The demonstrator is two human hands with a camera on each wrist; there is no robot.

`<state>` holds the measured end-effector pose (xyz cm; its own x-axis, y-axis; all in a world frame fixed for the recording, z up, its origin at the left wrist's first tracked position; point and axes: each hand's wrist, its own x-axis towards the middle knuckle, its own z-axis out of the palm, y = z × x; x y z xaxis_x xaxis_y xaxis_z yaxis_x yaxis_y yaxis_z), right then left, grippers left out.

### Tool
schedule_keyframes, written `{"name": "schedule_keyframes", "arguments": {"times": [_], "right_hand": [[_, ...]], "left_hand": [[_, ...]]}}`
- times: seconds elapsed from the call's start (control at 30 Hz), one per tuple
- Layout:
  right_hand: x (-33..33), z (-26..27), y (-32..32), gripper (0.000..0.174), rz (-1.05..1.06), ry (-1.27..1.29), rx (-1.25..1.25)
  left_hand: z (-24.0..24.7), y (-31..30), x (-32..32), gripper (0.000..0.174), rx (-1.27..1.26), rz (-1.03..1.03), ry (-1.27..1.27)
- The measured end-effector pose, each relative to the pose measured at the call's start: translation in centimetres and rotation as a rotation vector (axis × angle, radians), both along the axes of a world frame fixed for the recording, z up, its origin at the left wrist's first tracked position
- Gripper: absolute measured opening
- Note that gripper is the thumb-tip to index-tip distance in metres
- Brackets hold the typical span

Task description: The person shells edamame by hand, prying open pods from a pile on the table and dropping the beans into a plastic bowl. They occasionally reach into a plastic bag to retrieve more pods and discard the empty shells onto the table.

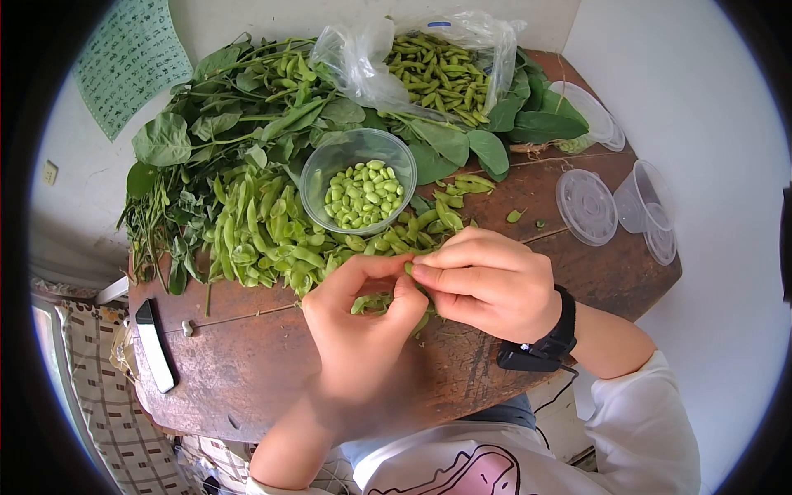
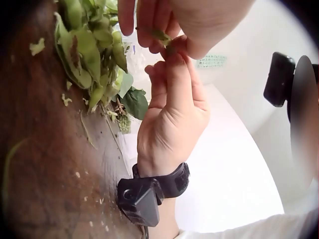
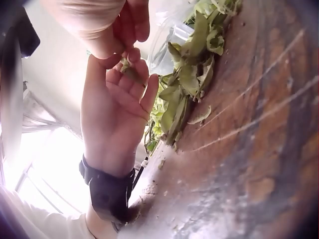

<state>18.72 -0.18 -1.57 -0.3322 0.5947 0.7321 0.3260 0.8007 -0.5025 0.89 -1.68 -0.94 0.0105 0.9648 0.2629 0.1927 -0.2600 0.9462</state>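
Note:
My left hand [image 1: 359,309] and right hand [image 1: 499,285] meet over the front of the table, fingertips together. Between them they pinch a small green soybean pod [image 1: 409,267], mostly covered by fingers in the head view. More of the pod [image 3: 130,72] shows in the right wrist view, against the left fingers. Just beyond the hands stands a clear plastic bowl [image 1: 310,183] with shelled green beans [image 1: 363,195] in it. Opened pods [image 1: 256,227] lie heaped left of the bowl and under the hands.
Leafy soybean stalks [image 1: 214,124] cover the back of the wooden table [image 1: 247,363]. A plastic bag [image 1: 351,62] there contains unopened pods [image 1: 441,74]. Clear lids [image 1: 586,206] and a clear cup [image 1: 635,202] are at the right. A phone [image 1: 155,346] lies near the left edge.

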Motion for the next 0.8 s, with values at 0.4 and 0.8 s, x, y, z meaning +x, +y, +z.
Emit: {"name": "schedule_keyframes", "arguments": {"times": [0.4,0.8], "right_hand": [[-0.34,-0.31,-0.25,0.032,-0.02,0.031,0.024],[-0.32,-0.24,-0.51,0.025,-0.098,0.133,-0.296]], "left_hand": [[-0.09,-0.48,0.05,0.011,-0.113,0.009,-0.146],[0.0,-0.28,0.18,0.016,-0.011,-0.007,0.049]]}}
